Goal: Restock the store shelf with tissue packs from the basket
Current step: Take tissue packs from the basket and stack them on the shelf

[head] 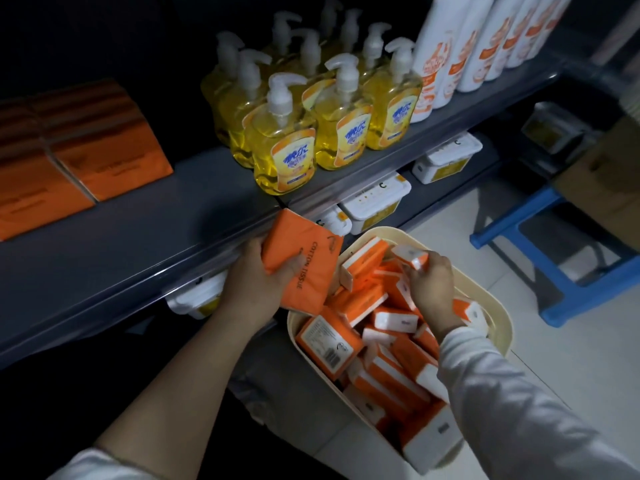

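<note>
My left hand (258,277) grips an orange tissue pack (306,261) printed "COTTON TISSUE", held just below the front lip of the dark grey shelf (138,244). Over the cream basket (498,327), my right hand (431,284) is closed on the end of another orange and white tissue pack (410,256). Several more packs (381,341) lie jumbled inside the basket. At the shelf's far left, orange tissue packs (104,147) stand in rows.
Yellow pump soap bottles (287,143) crowd the shelf's middle, with tall white and orange bottles (450,50) to their right. White lidded tubs (377,199) sit on the lower shelf. A blue stool (561,271) and a cardboard box (613,181) stand on the tiled floor at right.
</note>
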{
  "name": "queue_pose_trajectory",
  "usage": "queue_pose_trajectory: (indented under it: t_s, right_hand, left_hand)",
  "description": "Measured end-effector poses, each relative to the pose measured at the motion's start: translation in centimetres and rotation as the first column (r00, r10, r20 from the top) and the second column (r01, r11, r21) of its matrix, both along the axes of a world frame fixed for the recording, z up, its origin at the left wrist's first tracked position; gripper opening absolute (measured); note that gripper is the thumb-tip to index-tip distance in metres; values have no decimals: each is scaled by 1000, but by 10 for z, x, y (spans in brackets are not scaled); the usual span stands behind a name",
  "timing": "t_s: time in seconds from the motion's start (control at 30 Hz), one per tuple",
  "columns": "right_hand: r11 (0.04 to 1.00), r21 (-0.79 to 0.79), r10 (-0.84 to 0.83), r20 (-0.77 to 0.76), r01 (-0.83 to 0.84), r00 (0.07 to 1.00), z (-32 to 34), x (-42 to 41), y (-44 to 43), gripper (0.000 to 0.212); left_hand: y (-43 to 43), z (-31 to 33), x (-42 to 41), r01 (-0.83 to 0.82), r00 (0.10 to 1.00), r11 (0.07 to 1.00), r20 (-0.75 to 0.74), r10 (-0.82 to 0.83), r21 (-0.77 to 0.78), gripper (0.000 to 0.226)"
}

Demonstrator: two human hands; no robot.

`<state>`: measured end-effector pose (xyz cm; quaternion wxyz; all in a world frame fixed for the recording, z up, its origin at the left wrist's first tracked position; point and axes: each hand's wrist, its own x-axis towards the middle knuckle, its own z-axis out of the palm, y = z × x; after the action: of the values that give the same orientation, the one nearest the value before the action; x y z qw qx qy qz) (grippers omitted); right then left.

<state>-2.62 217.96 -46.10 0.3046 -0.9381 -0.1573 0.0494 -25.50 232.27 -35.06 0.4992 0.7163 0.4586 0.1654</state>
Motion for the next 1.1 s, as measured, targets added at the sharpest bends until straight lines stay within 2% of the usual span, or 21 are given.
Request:
queue_pose_trajectory:
  t_s: [0.13,0.23,0.3,0.37,0.43,0.5,0.57,0.63,0.67,0.73,0.83,0.87,0.93,1.0,1.03,1.07,1.1]
  right_hand:
    - [973,225,61,-47,-49,997,22,-21,6,35]
    - [899,426,151,-81,-103,985,47,-42,18,24]
    - [832,524,213,1,-182,977,71,-62,26,21]
    - [751,570,305,150,-334,941,95,-84,30,23]
    - [651,566,416,290,-505,862,118,-107,31,34]
    - [558,515,492,426,-651,759,133,-127,32,40]
    - [487,419,533,553,-767,641,142,-143,34,36]
    - [411,311,574,641,-857,509,150,-158,41,30]
    - [375,268,590,670,-888,451,154,-167,45,28]
    - [320,204,633,680,-925,369,162,-185,56,35]
    - [222,164,747,605,-961,276,176,-213,72,57]
    - [191,207,785,555,-960,275,181,-222,76,60]
    - [194,386,825,434,-902,362,193,-242,84,57]
    - [298,627,817,222,-720,532,203,-263,93,55]
    - [373,720,817,43,-585,575,208,-275,98,54]
    - [444,770,823,-148,-458,549,209,-287,104,51]
    - [499,783,824,-297,-372,483,210,-301,109,48]
  left_hand:
    - [-5,-2,3,21,996,1000,-84,-20,4,55]
    - [-9,-2,2,18,997,1000,-75,-19,-5,60]
    - [-11,-1,-2,0,999,1000,-39,-1,-27,58]
    - [-11,5,-6,-35,999,996,-5,35,-84,43]
    - [-12,19,-10,-91,987,966,104,119,-243,31]
    - [-15,38,-18,-139,936,890,236,262,-435,16]
    - [-14,51,-31,-97,873,807,340,350,-582,53]
    - [-10,61,-50,-27,863,804,391,319,-595,78]
    - [-9,68,-61,-6,868,823,406,287,-568,78]
    - [-6,81,-83,-32,862,873,429,271,-487,59]
    - [6,91,-119,-197,819,922,461,341,-334,27]
    - [10,94,-132,-268,793,922,478,377,-281,16]
    - [22,96,-159,-401,721,890,524,454,-219,18]
    - [31,100,-187,-499,675,849,535,507,-175,33]
    - [33,102,-201,-538,656,829,541,526,-152,41]
    - [36,102,-215,-575,640,808,546,541,-127,48]
    - [38,102,-228,-611,624,785,550,555,-98,52]
